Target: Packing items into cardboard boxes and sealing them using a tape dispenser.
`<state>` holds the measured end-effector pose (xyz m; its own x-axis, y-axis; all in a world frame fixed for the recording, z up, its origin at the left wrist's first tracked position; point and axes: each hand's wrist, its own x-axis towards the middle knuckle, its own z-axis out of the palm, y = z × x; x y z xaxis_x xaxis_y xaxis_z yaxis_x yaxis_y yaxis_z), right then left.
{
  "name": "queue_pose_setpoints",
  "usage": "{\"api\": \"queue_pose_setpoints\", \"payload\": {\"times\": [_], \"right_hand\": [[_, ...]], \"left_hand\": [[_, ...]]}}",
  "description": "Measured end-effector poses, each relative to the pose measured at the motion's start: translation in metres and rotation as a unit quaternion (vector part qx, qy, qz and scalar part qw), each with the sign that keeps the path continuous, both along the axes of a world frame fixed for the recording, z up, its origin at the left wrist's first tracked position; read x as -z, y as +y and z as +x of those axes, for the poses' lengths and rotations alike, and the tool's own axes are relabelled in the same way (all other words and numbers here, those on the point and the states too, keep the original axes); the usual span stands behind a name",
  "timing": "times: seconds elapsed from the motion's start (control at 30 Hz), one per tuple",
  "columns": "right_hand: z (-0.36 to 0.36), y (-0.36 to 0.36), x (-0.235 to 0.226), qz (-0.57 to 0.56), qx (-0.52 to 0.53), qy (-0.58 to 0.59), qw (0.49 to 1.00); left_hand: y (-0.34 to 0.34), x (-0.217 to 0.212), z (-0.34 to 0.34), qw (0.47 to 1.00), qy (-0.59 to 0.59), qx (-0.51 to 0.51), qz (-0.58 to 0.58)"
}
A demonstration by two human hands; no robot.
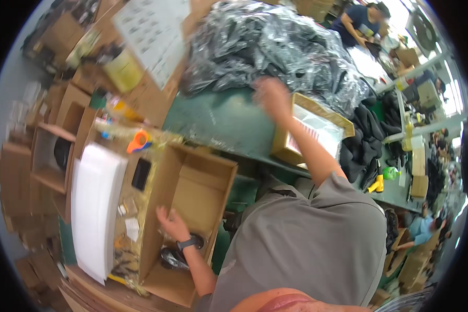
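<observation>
My left hand (172, 224), a dark watch band on its wrist, is over the long wall of an open cardboard box (205, 195). Its fingers are apart and grip nothing. Below that wrist, a black item in clear plastic (174, 258) lies at the near end of the box. My right hand (272, 96) reaches across the green table (218, 117) to the front edge of a big heap of black items in clear plastic bags (281, 41). Motion smears its fingers. Beneath the right forearm stands a yellowish carton (282, 143) holding flat white packets.
Left of the box lie a phone (141, 174), a stack of white foam sheets (96, 208) and an orange tape roll (139, 140). Black fabric pieces (361, 140) and a yellow tool (377, 183) are on the right. A person in dark blue (356, 23) works at the far right.
</observation>
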<state>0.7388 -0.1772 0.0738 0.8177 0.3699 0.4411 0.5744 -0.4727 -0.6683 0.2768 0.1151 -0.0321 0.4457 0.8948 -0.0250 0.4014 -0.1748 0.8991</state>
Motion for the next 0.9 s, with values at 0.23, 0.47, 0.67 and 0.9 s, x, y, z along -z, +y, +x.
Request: {"api": "queue_pose_setpoints", "payload": {"times": [0.23, 0.47, 0.67, 0.9], "right_hand": [[0.267, -0.393, 0.069, -0.128, 0.51, 0.206, 0.825], [0.293, -0.376, 0.145, -0.22, 0.424, 0.285, 0.831], [0.285, -0.417, 0.125, -0.036, 0.459, 0.252, 0.851], [0.112, -0.362, 0.007, 0.597, 0.154, 0.486, 0.619]], "left_hand": [[-0.267, -0.141, 0.439, 0.903, -0.194, 0.382, -0.038], [-0.433, -0.027, 0.741, 0.881, 0.13, 0.431, 0.145], [-0.456, -0.051, 0.771, 0.801, 0.295, 0.519, 0.04], [-0.318, -0.063, 0.615, 0.632, 0.092, 0.536, -0.553]]}}
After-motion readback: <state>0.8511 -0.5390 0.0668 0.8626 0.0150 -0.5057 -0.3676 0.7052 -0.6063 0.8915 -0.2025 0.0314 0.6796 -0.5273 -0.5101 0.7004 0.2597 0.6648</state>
